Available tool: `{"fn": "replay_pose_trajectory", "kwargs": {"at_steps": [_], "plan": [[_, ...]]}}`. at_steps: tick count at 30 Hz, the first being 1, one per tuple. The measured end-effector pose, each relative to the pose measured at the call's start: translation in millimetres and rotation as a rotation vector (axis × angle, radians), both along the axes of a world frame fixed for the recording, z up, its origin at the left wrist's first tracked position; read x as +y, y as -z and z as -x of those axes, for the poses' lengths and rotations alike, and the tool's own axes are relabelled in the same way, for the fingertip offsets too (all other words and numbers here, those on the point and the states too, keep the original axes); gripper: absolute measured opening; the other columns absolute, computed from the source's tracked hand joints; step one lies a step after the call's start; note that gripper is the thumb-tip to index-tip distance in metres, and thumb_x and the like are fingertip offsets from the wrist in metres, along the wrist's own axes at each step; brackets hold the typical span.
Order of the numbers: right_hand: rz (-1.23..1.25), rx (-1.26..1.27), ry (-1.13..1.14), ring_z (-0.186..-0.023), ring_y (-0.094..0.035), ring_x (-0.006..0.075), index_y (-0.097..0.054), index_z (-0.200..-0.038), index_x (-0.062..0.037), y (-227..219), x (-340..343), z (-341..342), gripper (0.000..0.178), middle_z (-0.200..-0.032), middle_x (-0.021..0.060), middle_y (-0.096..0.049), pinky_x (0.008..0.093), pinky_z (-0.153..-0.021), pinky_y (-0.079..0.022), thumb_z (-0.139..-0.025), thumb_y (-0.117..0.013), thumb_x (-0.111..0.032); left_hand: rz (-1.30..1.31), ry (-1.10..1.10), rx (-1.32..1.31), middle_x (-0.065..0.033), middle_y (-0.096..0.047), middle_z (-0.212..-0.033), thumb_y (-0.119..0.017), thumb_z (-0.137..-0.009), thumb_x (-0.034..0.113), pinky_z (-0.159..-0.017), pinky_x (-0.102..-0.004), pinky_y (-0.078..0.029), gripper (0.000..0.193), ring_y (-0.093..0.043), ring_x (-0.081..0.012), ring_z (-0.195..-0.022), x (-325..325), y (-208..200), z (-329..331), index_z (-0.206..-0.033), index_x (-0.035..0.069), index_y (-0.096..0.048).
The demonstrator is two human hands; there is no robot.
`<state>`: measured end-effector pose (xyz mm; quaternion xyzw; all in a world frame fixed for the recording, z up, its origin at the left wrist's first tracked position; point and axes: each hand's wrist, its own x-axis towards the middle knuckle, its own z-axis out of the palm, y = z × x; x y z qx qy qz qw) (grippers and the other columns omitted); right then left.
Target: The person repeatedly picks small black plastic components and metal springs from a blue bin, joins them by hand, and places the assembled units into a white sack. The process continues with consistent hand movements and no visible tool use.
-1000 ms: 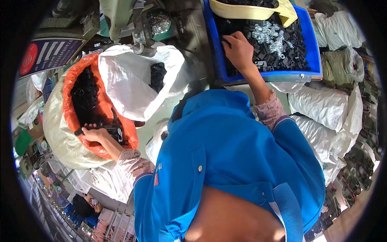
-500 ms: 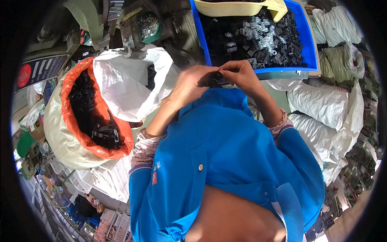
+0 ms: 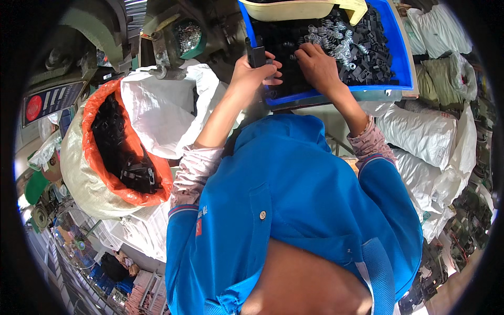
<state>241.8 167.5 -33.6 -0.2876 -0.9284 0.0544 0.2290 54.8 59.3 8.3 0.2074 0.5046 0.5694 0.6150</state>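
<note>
My left hand (image 3: 251, 73) is closed around a black plastic part (image 3: 257, 56), which stands up from the fingers with a two-pronged end. It is just off the near left side of a blue tray (image 3: 408, 65). Inside the tray my right hand (image 3: 321, 68) has its fingers bent together at the left edge of a heap of metal springs (image 3: 344, 44). What its fingertips hold, if anything, does not show. Small black plastic pieces (image 3: 375, 52) lie around and under the springs.
A cream scoop-like container (image 3: 294, 10) lies across the tray's far side. To the left are an orange-lined sack (image 3: 157, 198) of black parts and an open white bag (image 3: 157, 115). Beyond stand machinery and a green bowl (image 3: 199, 48) of small metal pieces. White sacks (image 3: 420, 126) lie right.
My hands were together over the black part in front of my body. Now they are apart: the left has moved up with the part, the right forward into the tray.
</note>
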Motion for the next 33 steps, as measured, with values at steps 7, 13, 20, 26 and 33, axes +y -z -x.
{"fn": "replay_pose_trajectory", "kwargs": {"at_steps": [7,13,20,26,33], "plan": [[0.040,0.079,-0.071,-0.086,-0.062,0.0273,-0.061,-0.099,-0.0086,-15,-2,-6,0.017,-0.094,0.0060,-0.062,0.0338,-0.066,-0.053,-0.082,-0.065,-0.008,0.057,0.036,0.200,-0.0075,-0.068,-0.088,-0.073,-0.083,0.004,-0.057,-0.0269,-0.052,0.027,-0.064,-0.0141,-0.073,22,0,-8,-0.108,0.001,-0.064],[0.767,0.438,-0.046,-0.079,-0.065,0.0153,-0.063,-0.105,-0.0014,-39,-18,-17,0.020,-0.086,0.0046,-0.064,0.0254,-0.065,-0.052,-0.090,-0.066,-0.014,-0.048,0.218,0.384,-0.0014,-0.067,-0.079,-0.076,-0.082,0.009,-0.058,-0.0232,-0.050,0.021,-0.061,-0.0086,-0.070,26,-2,-17,-0.099,0.001,-0.067],[1.529,0.743,0.181,-0.069,-0.064,0.0128,-0.067,-0.099,0.0025,-37,-15,-31,0.029,-0.083,0.0073,-0.067,0.0243,-0.063,-0.054,-0.095,-0.064,-0.026,-0.219,0.184,0.484,-0.0046,-0.069,-0.085,-0.075,-0.084,0.010,-0.063,-0.0265,-0.056,0.020,-0.065,-0.0111,-0.075,32,-4,-34,-0.100,0.001,-0.067],[1.403,0.791,0.175,-0.069,-0.064,0.0126,-0.069,-0.101,0.0022,-48,-15,-34,0.025,-0.086,0.0075,-0.069,0.0241,-0.062,-0.053,-0.092,-0.067,-0.021,-0.131,0.138,0.238,-0.0068,-0.070,-0.091,-0.075,-0.084,0.009,-0.063,-0.0287,-0.058,0.022,-0.066,-0.0125,-0.077,42,-3,-37,-0.102,0.001,-0.067],[1.404,0.774,0.188,-0.074,-0.066,0.0135,-0.069,-0.103,0.0037,-52,-6,-43,0.023,-0.089,0.0090,-0.070,0.0250,-0.064,-0.055,-0.090,-0.070,-0.014,-0.257,0.160,0.238,-0.0091,-0.069,-0.093,-0.074,-0.084,0.006,-0.065,-0.0276,-0.058,0.024,-0.066,-0.0134,-0.078,45,-8,-45,-0.104,-0.001,-0.065]]}}
